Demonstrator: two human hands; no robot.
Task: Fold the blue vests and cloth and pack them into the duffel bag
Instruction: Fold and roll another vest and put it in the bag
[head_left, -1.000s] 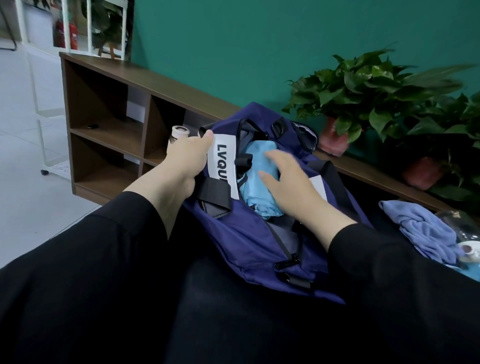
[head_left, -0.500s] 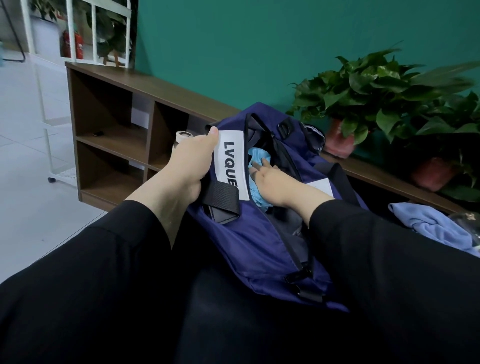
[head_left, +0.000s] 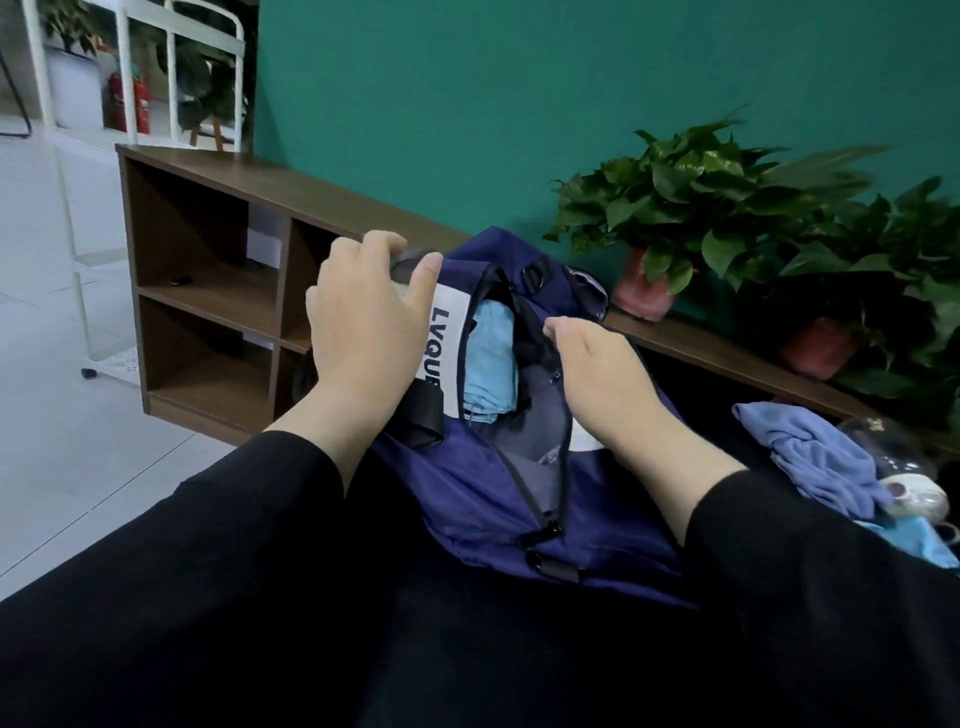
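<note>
The navy duffel bag (head_left: 483, 499) with a white "LVQUE" label lies unzipped on a black surface in front of me. A folded light-blue vest (head_left: 488, 358) sits inside its opening. My left hand (head_left: 363, 332) grips the bag's far left end, thumb on the label's top corner and fingers curled over a grey edge. My right hand (head_left: 608, 379) holds the right rim of the opening at a black strap, fingers curled, clear of the vest. A crumpled lilac-blue cloth (head_left: 810, 457) lies to the right of the bag, with another light-blue piece (head_left: 914, 540) near the frame's edge.
A clear plastic item with a white round part (head_left: 914, 499) rests on the lilac-blue cloth. Behind the bag runs a low wooden shelf unit (head_left: 208, 291) carrying potted plants (head_left: 691, 208) against a green wall. White tiled floor lies to the left.
My right hand has come out of the bag, where it pressed the light-blue vest, and now holds the opening's right rim. My left hand has shifted up to the bag's far end.
</note>
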